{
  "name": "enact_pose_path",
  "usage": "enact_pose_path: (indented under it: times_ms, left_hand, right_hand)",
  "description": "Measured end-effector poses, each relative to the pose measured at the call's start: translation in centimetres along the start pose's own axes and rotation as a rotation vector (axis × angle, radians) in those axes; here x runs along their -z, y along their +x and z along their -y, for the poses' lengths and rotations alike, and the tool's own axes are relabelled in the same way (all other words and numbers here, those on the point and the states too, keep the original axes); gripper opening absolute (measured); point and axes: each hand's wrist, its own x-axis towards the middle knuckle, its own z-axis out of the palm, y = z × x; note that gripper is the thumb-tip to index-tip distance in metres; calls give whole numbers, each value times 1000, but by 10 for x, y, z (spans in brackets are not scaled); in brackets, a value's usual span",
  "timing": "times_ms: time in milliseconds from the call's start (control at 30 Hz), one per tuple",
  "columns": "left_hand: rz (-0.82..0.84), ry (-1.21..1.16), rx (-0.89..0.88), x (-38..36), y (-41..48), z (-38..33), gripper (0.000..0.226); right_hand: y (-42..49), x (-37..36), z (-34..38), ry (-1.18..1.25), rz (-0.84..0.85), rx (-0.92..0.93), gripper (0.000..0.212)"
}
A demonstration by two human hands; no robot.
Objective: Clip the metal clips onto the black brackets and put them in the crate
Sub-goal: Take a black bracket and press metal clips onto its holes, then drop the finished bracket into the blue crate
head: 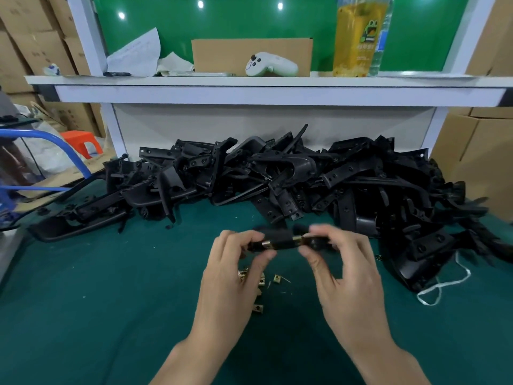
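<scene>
Both hands hold one small black bracket [283, 238] above the green table mat. My left hand [236, 276] pinches its left end, where a brass metal clip [267, 243] sits on it. My right hand [341, 276] pinches the right end over a second brass clip [301, 241]. The bracket is blurred. Several loose brass clips [277, 279] lie on the mat under my hands. A big heap of black brackets [291, 176] fills the back of the table. No crate is in view.
A white shelf [266, 87] runs above the heap, carrying a white game controller [269, 65], a cardboard box [222, 54], papers and a yellow drink bottle [358, 37]. A white string [444, 284] lies at right. A blue cart handle [55, 145] and cartons stand left.
</scene>
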Motion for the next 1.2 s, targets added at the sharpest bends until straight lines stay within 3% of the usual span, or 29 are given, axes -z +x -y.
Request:
enact_pose_path:
  times_ms: [100,233,433,633,767,867,1067,1200]
  left_hand:
    - [-17,25,-47,3,-3,2,22]
    - [26,42,-54,1,-8,5,32]
    - [41,26,-14,1,-7,4,21]
    - [73,-94,83,-3,-8,-18,27]
    - [177,-38,-17,-24,-23,-61,33]
    - [271,-40,-63,-49,-38,-105,25]
    - [530,-302,38,-125,-75,-199,15]
    - [830,-404,85,-188,-115,-278,19]
  right_hand:
    - [-4,-3,-9,-153,-4,119,36]
    - [-6,-9,-18,-184,-25,96,47]
    - [-5,-8,-12,-158,-39,87,30]
    - [-6,18,17,265,127,-246,36]
    - [-9,52,31,421,-2,-442,34]
    - [-13,93,26,351,-91,-515,34]
    - [-56,211,6,81,-396,-726,50]
    - [-98,307,-3,-405,-551,-839,64]
